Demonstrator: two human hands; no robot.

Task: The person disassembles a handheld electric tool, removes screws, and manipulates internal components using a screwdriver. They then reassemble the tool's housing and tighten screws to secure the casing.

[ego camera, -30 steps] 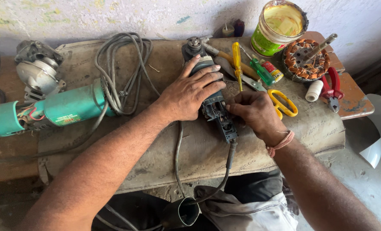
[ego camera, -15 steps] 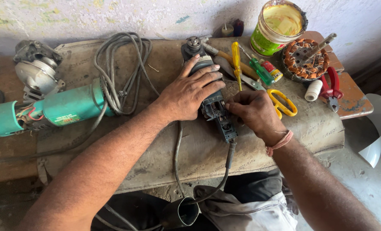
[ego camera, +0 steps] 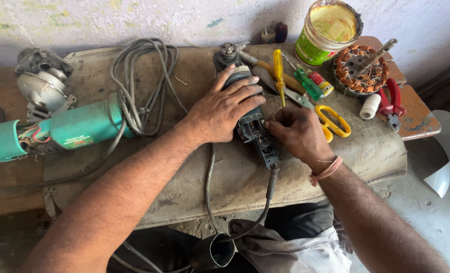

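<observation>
— So, starting at the far left, what lies there?

— A large teal angle grinder (ego camera: 58, 132) with a dull metal gear head, its casing open so coloured wires show. Beside it a grey rubber cable (ego camera: 141, 83) loops in loose coils over the dusty, worn workbench (ego camera: 194, 167).

— And the hands?

— The left hand (ego camera: 222, 108) lies flat over a small dark angle grinder (ego camera: 247, 114) at the middle of the bench, fingers spread and pressing its rounded body down. The right hand (ego camera: 298, 134) sits just beside it, fingertips pinched together at the opened handle, where small metal parts show; whether they hold anything I cannot tell. The grinder's black cord droops off the bench's front edge.

— Further right?

— A yellow-handled screwdriver (ego camera: 278, 71), a green-handled one (ego camera: 307, 85), yellow-handled scissors (ego camera: 333, 121), then a motor stator (ego camera: 360, 68) wound with copper wire, a round paint tin (ego camera: 327, 33) smeared yellow inside, a white tape roll (ego camera: 370, 106) and red-handled pliers (ego camera: 391, 101).
</observation>
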